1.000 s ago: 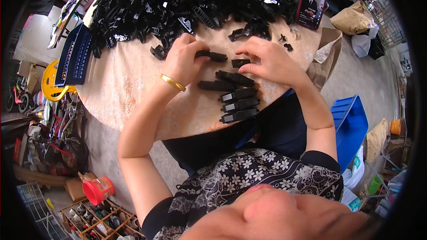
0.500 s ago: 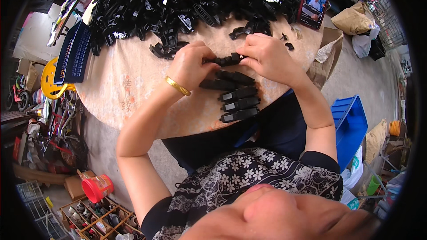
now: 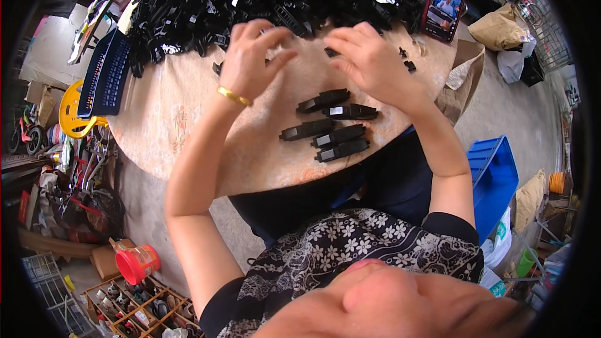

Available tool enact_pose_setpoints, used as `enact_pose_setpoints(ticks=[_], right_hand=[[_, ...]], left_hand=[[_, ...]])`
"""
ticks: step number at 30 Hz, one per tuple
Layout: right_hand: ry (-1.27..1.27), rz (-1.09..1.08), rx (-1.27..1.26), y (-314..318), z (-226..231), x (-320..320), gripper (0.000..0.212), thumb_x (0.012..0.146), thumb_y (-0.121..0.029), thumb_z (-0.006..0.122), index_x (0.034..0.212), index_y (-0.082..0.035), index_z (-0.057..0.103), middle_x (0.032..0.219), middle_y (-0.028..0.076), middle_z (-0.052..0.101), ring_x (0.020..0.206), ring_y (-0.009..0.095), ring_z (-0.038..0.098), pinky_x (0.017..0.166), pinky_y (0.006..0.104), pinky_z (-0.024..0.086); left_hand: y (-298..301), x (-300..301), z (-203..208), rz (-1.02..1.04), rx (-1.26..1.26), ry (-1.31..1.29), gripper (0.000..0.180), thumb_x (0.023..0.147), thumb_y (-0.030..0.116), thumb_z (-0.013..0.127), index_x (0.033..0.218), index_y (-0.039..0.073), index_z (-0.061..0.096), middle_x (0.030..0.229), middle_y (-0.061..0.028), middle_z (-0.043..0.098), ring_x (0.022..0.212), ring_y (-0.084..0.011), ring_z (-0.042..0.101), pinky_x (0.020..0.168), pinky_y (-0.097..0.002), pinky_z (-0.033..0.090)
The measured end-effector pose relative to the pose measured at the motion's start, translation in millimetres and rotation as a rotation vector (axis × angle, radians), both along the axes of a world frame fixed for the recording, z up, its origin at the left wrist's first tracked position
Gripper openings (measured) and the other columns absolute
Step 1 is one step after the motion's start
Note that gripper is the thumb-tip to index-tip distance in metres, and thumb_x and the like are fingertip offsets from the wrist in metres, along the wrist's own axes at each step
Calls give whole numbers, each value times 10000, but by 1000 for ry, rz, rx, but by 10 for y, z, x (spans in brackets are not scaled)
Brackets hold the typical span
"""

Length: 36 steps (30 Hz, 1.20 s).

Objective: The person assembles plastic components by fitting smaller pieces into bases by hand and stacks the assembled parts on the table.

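Observation:
My left hand (image 3: pixel 250 59), with a gold bangle on its wrist, hovers at the near edge of a heap of black plastic parts (image 3: pixel 206 15). Its thumb and fingers are apart, and nothing shows between them. To the right, my right hand (image 3: pixel 369 66) is also open, fingers bent and thumb apart. A loose black piece (image 3: pixel 331 52) peeks out beside its fingertips, mostly hidden. Nearer to me, several elongated black plastic pieces (image 3: pixel 341 136) lie in a loose group on the cloth, some with a pale grey patch.
A peach patterned cloth covers the round table (image 3: pixel 147 125). A phone (image 3: pixel 444 3) stands at the far right. At the left edge are a dark blue basket (image 3: pixel 103 75) and a yellow stool (image 3: pixel 70 109). A blue bin (image 3: pixel 494 175) and a red bucket (image 3: pixel 138 265) are on the floor.
Both hands have parted and moved away from me, letting go of the black piece they held together. The group of pieces near me now lies differently.

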State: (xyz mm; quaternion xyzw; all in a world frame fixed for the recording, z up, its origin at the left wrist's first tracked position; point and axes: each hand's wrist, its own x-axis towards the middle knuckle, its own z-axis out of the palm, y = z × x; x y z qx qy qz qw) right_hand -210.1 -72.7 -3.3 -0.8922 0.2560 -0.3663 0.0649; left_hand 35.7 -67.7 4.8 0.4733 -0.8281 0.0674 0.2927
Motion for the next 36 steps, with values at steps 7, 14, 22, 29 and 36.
enact_pose_setpoints(ticks=[7, 14, 22, 29, 36], right_hand=[[269, -120, -17, -3, -67, -3, 294, 785, -110, 654, 1063, -27, 608, 987, 61, 615, 961, 252, 534, 837, 369, 464], [70, -106, 214, 227, 64, -74, 275, 831, -113, 633, 1095, -41, 607, 877, 139, 633, 810, 327, 590, 746, 407, 484], [127, -55, 452, 163, -4, -235, 229, 855, -215, 638, 1019, -58, 655, 902, 126, 657, 881, 305, 615, 735, 398, 489], [135, -69, 256, 175, -33, -215, 237, 833, -219, 660, 994, -45, 663, 859, 116, 637, 852, 304, 611, 737, 387, 490], [16, -79, 376, 149, -75, -236, 230, 811, -132, 657, 1017, -30, 648, 899, 123, 633, 845, 298, 609, 758, 379, 491]], left_hand=[[-88, 28, -156, 125, -95, -215, 268, 787, 197, 682, 1011, 59, 625, 1007, -120, 616, 1023, -299, 535, 905, -398, 420], [321, -280, -49, 32, -91, -201, 187, 783, 127, 696, 945, 58, 630, 869, -74, 612, 827, -261, 577, 738, -361, 486], [559, -338, 39, 56, 311, 107, 257, 823, 284, 691, 890, 49, 611, 777, -134, 601, 694, -330, 624, 594, -430, 494], [493, -345, -59, 94, 304, 0, 239, 798, 196, 708, 979, 53, 644, 902, -134, 559, 830, -333, 582, 758, -389, 486], [441, -292, -26, -245, 285, 92, 261, 730, -23, 643, 983, 42, 626, 926, -123, 595, 867, -316, 588, 794, -380, 484]])
